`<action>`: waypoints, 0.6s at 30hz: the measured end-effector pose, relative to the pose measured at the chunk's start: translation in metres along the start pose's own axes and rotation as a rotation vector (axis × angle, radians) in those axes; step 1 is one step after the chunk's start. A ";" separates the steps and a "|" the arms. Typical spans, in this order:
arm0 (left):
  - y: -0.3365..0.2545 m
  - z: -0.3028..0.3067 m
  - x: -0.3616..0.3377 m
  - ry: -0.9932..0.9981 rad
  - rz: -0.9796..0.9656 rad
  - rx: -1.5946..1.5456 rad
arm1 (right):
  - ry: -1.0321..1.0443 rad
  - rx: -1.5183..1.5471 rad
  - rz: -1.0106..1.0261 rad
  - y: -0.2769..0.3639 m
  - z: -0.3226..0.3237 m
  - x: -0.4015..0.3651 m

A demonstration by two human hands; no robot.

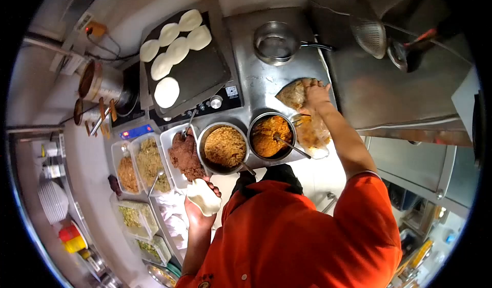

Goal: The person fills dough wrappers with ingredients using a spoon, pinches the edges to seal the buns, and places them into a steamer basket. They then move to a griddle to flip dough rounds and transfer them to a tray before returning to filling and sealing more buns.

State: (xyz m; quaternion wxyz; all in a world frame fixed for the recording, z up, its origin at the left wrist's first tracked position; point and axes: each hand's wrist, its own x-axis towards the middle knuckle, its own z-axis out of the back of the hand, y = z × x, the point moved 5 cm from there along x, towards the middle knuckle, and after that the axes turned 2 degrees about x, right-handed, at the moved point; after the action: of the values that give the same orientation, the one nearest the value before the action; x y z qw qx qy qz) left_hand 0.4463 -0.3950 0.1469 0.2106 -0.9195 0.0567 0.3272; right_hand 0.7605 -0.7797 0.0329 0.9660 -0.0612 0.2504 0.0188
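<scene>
My left hand [197,211] holds a pale, floppy dough round [204,197], cupped in the palm with the fingers curled at its far edge. It is just below a white tray of dark shredded meat [185,157]. My right hand [316,94] reaches forward onto a clear plastic bag of brownish food [292,95], fingers bent over its right end. Another plastic bag with orange food [311,132] lies under my right forearm. Left of it stand a pot of orange filling [269,134] with a spoon and a pot of yellowish grainy filling [224,145].
Several pale rounds lie on a black griddle [202,73] at the back left. A steel pan [275,44] sits behind the bags. Tubs of fillings [149,165] line the left counter. A skimmer [371,37] and a ladle [397,55] hang at right; plates [53,202] are stacked at far left.
</scene>
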 end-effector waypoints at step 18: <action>-0.017 0.071 -0.060 -0.001 -0.162 -0.242 | -0.224 0.510 0.873 0.204 0.093 -0.156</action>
State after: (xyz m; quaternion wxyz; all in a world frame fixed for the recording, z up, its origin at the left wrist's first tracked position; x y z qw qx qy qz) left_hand 0.3628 -0.3510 0.1405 0.1240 -0.9396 -0.0578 0.3138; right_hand 0.6553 -0.5669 0.1670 0.8732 0.2887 0.1444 0.3652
